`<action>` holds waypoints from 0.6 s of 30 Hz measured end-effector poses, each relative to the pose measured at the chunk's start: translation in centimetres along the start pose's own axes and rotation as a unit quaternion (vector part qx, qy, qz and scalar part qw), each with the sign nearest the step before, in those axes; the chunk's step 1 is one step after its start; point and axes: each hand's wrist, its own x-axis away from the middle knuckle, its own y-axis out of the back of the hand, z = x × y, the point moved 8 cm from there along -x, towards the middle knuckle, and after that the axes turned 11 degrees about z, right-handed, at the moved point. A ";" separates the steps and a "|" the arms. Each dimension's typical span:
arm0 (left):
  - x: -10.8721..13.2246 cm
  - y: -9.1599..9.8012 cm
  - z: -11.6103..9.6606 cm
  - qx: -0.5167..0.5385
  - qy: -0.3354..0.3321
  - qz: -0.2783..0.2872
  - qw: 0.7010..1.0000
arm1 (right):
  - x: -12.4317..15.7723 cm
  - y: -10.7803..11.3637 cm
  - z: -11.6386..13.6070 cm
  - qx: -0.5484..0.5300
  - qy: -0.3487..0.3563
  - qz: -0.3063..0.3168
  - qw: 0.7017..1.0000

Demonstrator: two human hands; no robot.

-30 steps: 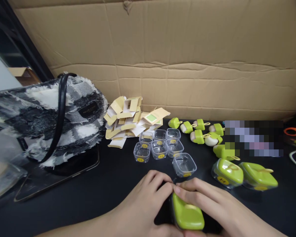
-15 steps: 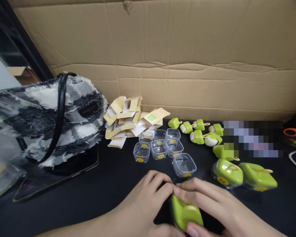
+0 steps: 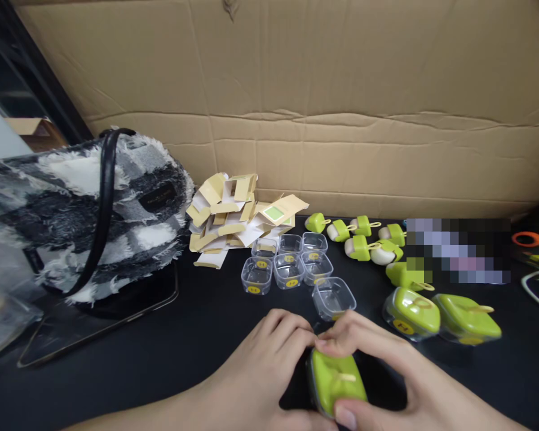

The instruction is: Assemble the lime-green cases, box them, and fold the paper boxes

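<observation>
Both hands are down toward the near side of the black counter (image 3: 184, 335), whose near edge lies out of view. Between them sits a clear, rounded-square plastic container with a glossy lime-green lid (image 3: 339, 383). The left hand (image 3: 269, 359) has its grip clamped along the container's left side; the right hand (image 3: 386, 371) has its grip clamped too, thumb at the lid's near edge, index finger bent to the far-left corner. The lid faces up, its longer axis running far to near and slanting toward the right, a pale strap tab (image 3: 345, 377) lying crosswise.

There's bare counter left of the left arm, and more toward the right, in front of two similar green-lidded clear containers (image 3: 469, 317). Ahead it's tight: a lone clear open plastic cup (image 3: 335, 299) stands just beyond the fingers, six more clear cups with round yellow labels (image 3: 290, 269) behind it.

Along the counter's back edge, crumpled tan-and-white cartons (image 3: 227, 218) and small lime-green pieces with pale loops (image 3: 358, 246) crowd up to the brown cardboard panel (image 3: 305, 149). A black-and-white shaggy bag (image 3: 144, 197) fills the left.

Hard to see: left fingertips tucked away, container's base hidden, and a pixelated patch at the right back covering part of one green piece.
</observation>
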 end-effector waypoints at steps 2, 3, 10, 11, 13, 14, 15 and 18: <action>0.0 -0.1 0.0 -0.005 -0.005 -0.008 1.000 | -0.1 -0.2 -0.3 -0.011 -0.020 0.010 1.000; 0.0 0.0 0.0 -0.007 -0.007 -0.014 1.000 | -0.1 -0.3 -0.5 -0.014 -0.032 0.015 0.999; 0.1 1.2 0.0 -0.003 -0.014 -0.050 0.999 | 0.2 -1.0 -1.0 -0.036 -0.051 0.036 0.997; 0.1 1.3 -0.1 -0.004 -0.016 -0.049 0.999 | 0.2 -1.0 -0.9 -0.028 -0.052 0.040 0.997; 0.2 1.2 -0.3 -0.006 -0.025 -0.040 0.999 | 0.2 -0.9 -0.8 -0.006 -0.057 0.049 0.997; 0.1 1.2 -0.4 -0.007 -0.029 -0.034 0.999 | 0.1 -0.9 -0.7 0.007 -0.060 0.054 0.997; 0.1 1.1 -0.4 -0.008 -0.030 -0.029 0.999 | 0.1 -0.8 -0.6 0.021 -0.062 0.061 0.996; -0.1 0.9 -0.3 -0.009 -0.024 -0.022 0.999 | 0.4 -0.9 0.1 0.064 -0.066 0.087 0.992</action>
